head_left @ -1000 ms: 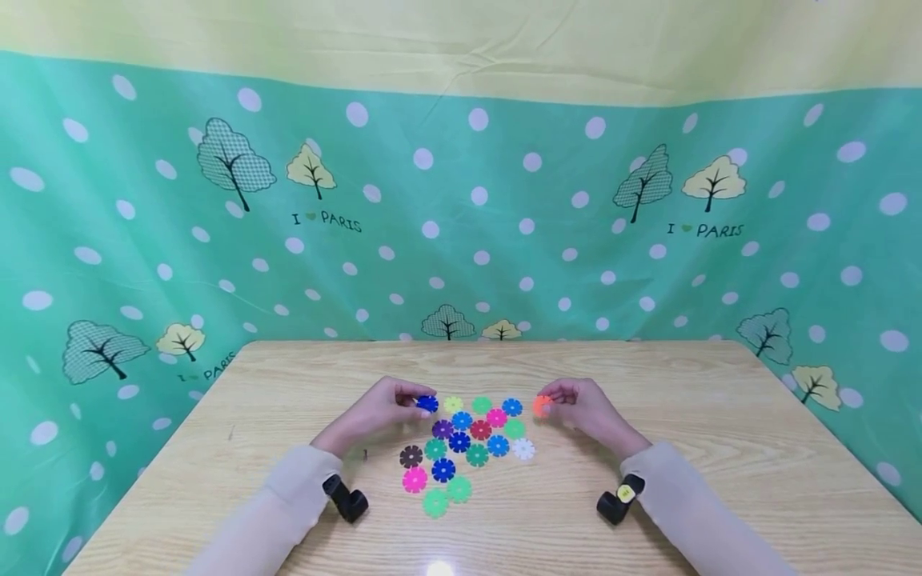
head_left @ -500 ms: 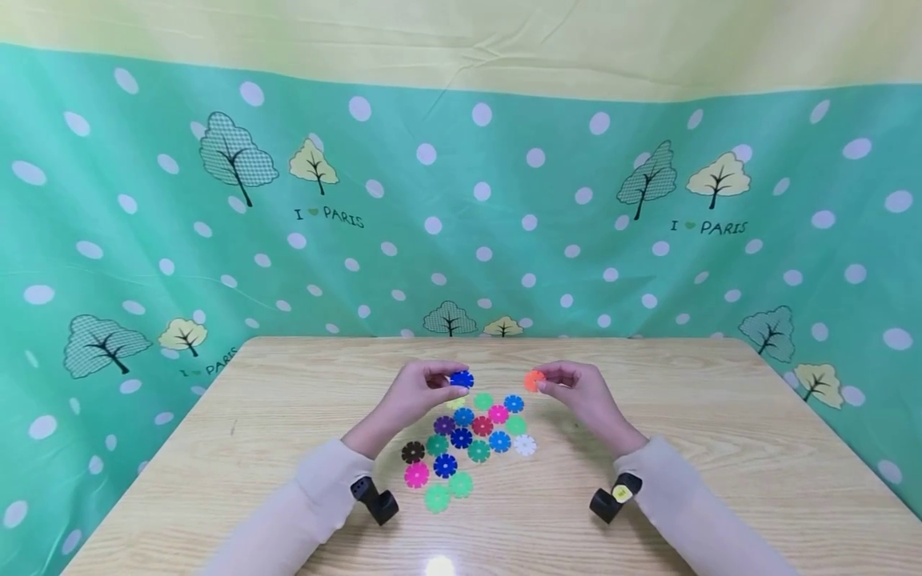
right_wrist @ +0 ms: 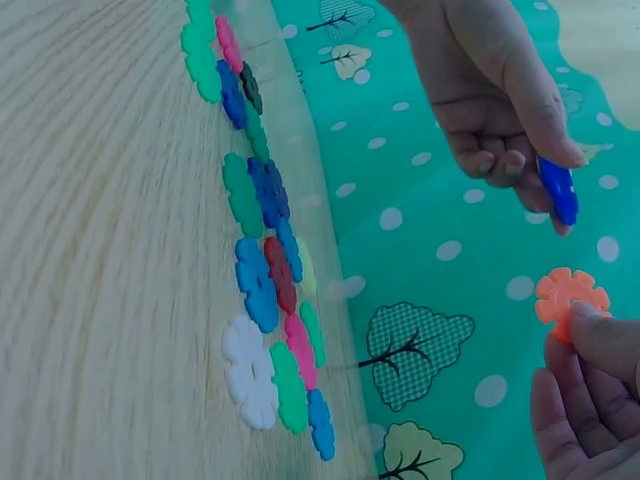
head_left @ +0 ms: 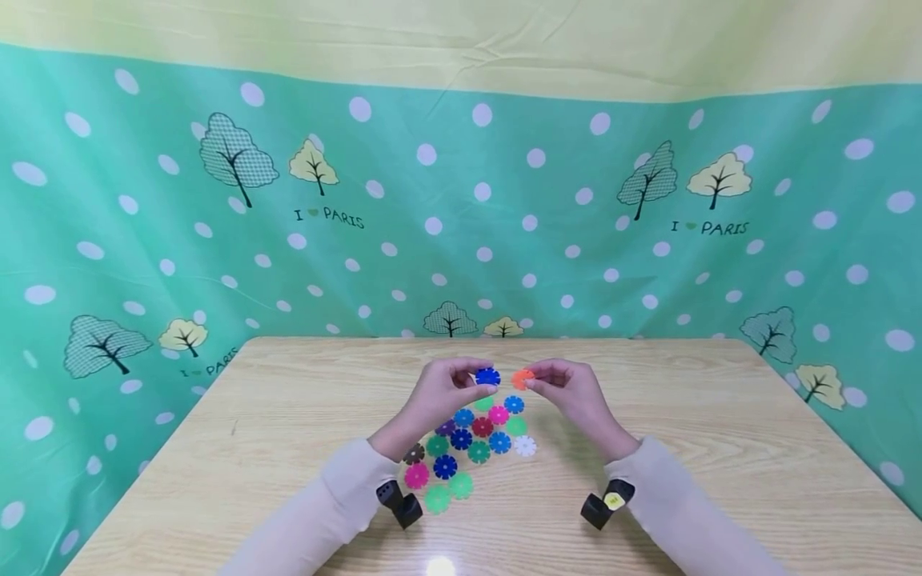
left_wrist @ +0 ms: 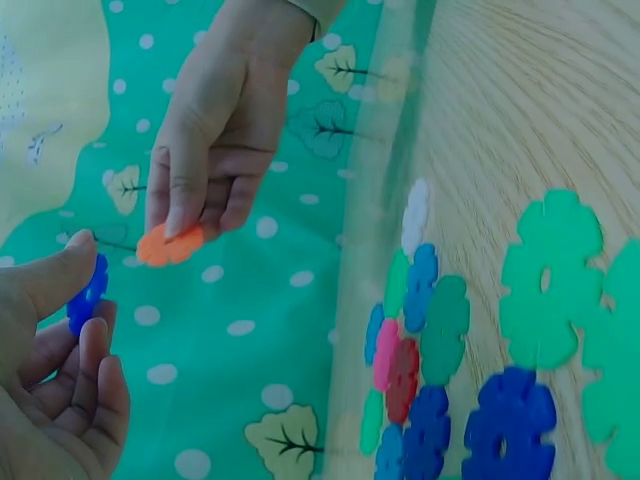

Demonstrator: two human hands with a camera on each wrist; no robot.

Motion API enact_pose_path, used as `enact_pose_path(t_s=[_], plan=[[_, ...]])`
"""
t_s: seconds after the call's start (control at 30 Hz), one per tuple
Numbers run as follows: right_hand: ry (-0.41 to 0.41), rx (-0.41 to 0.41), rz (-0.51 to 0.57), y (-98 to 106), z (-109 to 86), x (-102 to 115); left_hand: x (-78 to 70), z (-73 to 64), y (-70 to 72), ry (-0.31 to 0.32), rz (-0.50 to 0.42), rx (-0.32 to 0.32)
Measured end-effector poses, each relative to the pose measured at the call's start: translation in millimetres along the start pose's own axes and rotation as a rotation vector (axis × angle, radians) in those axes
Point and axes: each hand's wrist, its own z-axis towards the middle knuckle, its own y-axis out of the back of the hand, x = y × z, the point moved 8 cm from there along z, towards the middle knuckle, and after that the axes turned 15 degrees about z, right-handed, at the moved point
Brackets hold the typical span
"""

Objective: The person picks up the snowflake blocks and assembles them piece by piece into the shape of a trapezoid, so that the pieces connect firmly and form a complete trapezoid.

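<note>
- Left hand (head_left: 448,388): thumb and fingers closed in a pinch on a dark blue disc (head_left: 487,376).
- Right hand (head_left: 576,390): likewise pinching an orange disc (head_left: 522,378).
- Both discs: raised above the counter (head_left: 302,400), near but apart — blue left, orange right; in the right wrist view, blue nearly edge-on, orange face-on.

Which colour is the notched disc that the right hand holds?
The disc is orange; it shows best in the right wrist view.

free: between blue disc (head_left: 486,375) and orange disc (head_left: 520,379) | obstacles: pieces (head_left: 478,430) below, curtain (head_left: 461,208) behind
</note>
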Motion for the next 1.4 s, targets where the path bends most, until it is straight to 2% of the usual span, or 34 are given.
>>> enact_pose_path(t_s=[0.37, 0.57, 0.7, 0.9, 1.23, 1.4], plan=[[-0.003, -0.021, -0.004, -3.5, -1.6, 9.5, -4.8, 1.7, -6.0, -0.009, 0.011, -0.012], [0.034, 0.002, 0.015, -6.2, -1.5, 9.8, -7.3, 2.1, -7.1, -0.03, 0.009, -0.003], [0.04, 0.017, 0.025, -8.7, -3.1, 9.8, -7.3, 2.0, -9.3, -0.026, 0.001, 0.011], [0.043, -0.007, 0.032, -7.3, -4.8, 11.2, -7.6, 1.4, -10.2, -0.014, 0.002, 0.014], [0.092, 0.018, 0.052, -11.5, -4.6, 9.9, -8.3, 3.8, -14.1, -0.061, 0.037, 0.047], [0.12, 0.012, 0.051, -14.3, -8.7, 23.8, -10.1, 5.2, -15.3, -0.089, 0.059, 0.065]])
